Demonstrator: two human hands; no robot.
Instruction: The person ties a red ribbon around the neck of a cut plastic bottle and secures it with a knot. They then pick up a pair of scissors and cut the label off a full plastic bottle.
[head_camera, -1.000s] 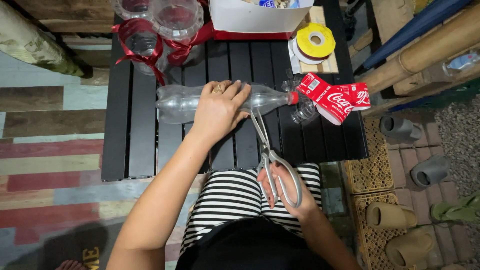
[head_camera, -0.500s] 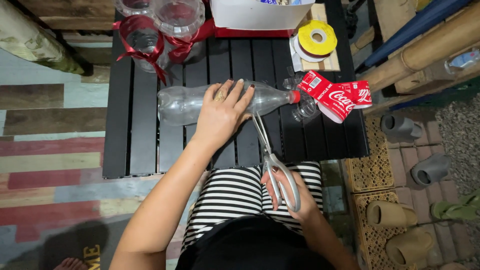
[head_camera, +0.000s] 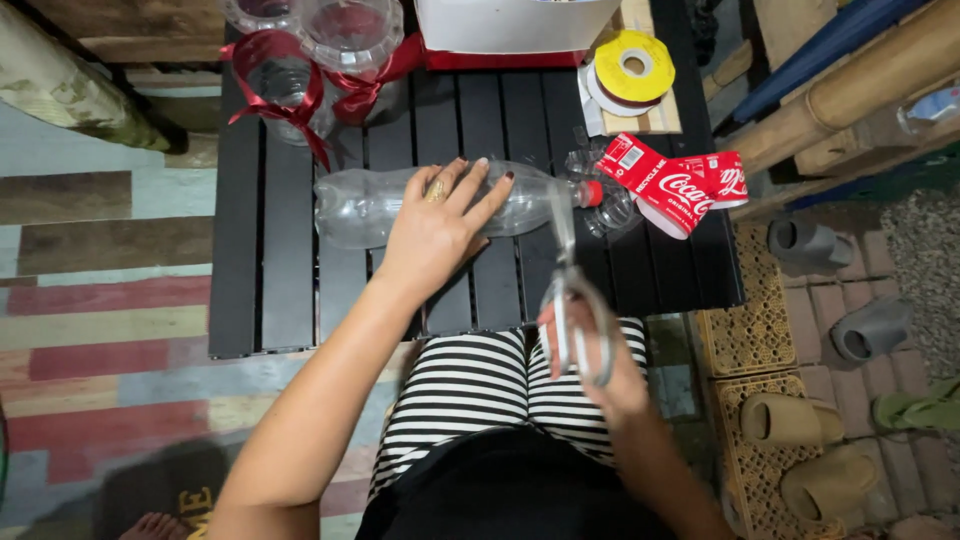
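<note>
Head view — left hand (head_camera: 437, 225) flat on bottle (head_camera: 360, 205); right hand's (head_camera: 590, 365) fingers grip scissors (head_camera: 566, 290).

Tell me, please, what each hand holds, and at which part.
The right hand holds scissors by the handle loops. The left hand presses flat on the middle of a clear plastic bottle lying on the black table.

We've got a clear plastic bottle (head_camera: 400, 200) with a red cap under our left hand (head_camera: 440, 225), silver scissors (head_camera: 572, 300) in our right hand (head_camera: 600, 360), black slatted table (head_camera: 280, 290) beneath, black-and-white striped shorts (head_camera: 500, 385), yellow tape roll (head_camera: 632, 66) beyond.
</note>
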